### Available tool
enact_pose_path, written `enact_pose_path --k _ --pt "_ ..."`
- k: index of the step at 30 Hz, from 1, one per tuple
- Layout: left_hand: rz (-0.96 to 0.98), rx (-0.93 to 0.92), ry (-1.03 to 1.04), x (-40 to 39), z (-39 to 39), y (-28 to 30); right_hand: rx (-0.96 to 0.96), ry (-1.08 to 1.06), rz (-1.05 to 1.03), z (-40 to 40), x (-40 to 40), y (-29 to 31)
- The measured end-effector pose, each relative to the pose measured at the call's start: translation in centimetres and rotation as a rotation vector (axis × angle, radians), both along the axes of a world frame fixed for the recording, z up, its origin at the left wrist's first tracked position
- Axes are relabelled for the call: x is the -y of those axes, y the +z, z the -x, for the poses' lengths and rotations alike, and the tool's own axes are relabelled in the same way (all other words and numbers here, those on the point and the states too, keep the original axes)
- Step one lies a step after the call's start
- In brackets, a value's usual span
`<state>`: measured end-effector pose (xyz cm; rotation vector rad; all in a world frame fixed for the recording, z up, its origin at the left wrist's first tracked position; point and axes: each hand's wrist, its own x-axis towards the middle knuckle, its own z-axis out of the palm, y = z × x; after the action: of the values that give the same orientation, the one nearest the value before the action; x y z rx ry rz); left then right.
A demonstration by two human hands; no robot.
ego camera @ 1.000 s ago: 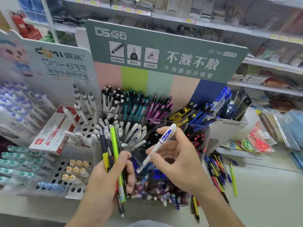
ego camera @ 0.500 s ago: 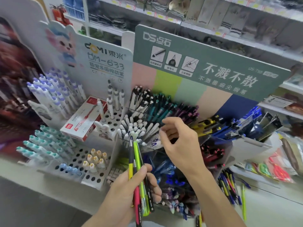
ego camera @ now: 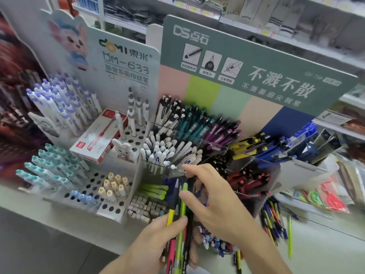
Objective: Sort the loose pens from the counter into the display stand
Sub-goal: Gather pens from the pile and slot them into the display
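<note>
A: Left hand [ego camera: 158, 240]?
B: Low centre, fingers and thumb wrapped round a bunch of pens [ego camera: 180, 212], tips up. Yellow, lime, dark ones, one pink at the bottom.
A: Right hand [ego camera: 213, 202]?
B: Just above the bunch, fingers loosely bent. Thumb [ego camera: 188, 195] touches the lime pen. Can't tell if it's gripping one.
A: Stand [ego camera: 213, 149]?
B: Right behind the hands, clear compartments. White pens [ego camera: 167, 151] just beyond the right fingertips, teal and purple behind, red ones to the right.
A: Loose pens?
B: Pile [ego camera: 274, 220] flat on the worktop [ego camera: 325, 244], right of the stand. One lime pen [ego camera: 290, 236] lies just beside it.
A: Other stuff?
B: Hole rack [ego camera: 87, 186] left with lilac and teal pens, red box [ego camera: 98, 139] on it.
</note>
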<state>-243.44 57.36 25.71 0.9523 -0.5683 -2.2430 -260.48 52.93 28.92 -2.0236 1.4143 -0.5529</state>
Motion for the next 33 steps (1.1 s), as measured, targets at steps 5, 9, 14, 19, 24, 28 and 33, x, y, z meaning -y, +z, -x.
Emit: enact_pose_path --k 5,9,14,19,24,28,33 --pt "0.016 -0.049 -0.093 0.0 -0.3 -1.2 0.093 -0.113 -0.031 0.7 -0.7 0.6" --pt "0.030 -0.053 -0.103 0.0 -0.2 -1.7 0.269 -0.205 -0.056 2.1 -0.8 1.0" --pt "-0.043 -0.112 -0.001 -0.6 -0.1 -2.8 0.661 -0.418 -0.008 3.8 -1.0 3.0" --pt "-0.040 -0.161 0.242 -0.9 0.0 -3.5 0.779 -0.517 0.005 4.3 -2.3 3.6" --pt "-0.043 -0.130 0.332 -1.3 -0.3 -3.4 0.709 -0.412 -0.166 3.2 -3.8 1.8" --pt "-0.037 0.112 0.398 -1.8 -0.5 -3.3 0.514 -0.180 -0.414 1.5 -4.9 -0.7" --pt "0.108 0.347 0.331 -2.5 -1.9 -3.8 0.437 -0.097 -0.489 -0.7 -4.5 -3.4"
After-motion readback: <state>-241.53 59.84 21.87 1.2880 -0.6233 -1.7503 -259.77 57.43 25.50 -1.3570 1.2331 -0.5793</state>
